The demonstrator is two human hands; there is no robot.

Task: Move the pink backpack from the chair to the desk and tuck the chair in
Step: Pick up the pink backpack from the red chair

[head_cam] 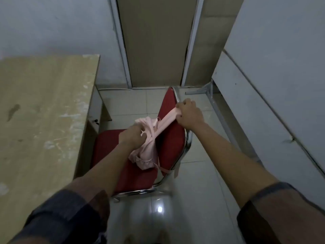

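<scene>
A pale pink backpack [147, 152] lies against the backrest of a red padded chair [172, 136] with a chrome frame, in the middle of the head view. My left hand [132, 138] grips the bag's top, fingers closed in the fabric. My right hand [189, 113] is closed on one pink shoulder strap, pulled taut up over the backrest's top edge. A thin strap end dangles off the seat's right side. The light wooden desk [44, 106] stands to the left of the chair, its top scuffed.
A tall brown panel in a pale frame [156, 41] stands against the wall behind the chair. A grey-white board on a metal frame [274, 71] runs along the right. The tiled floor [193, 191] lies between chair and board.
</scene>
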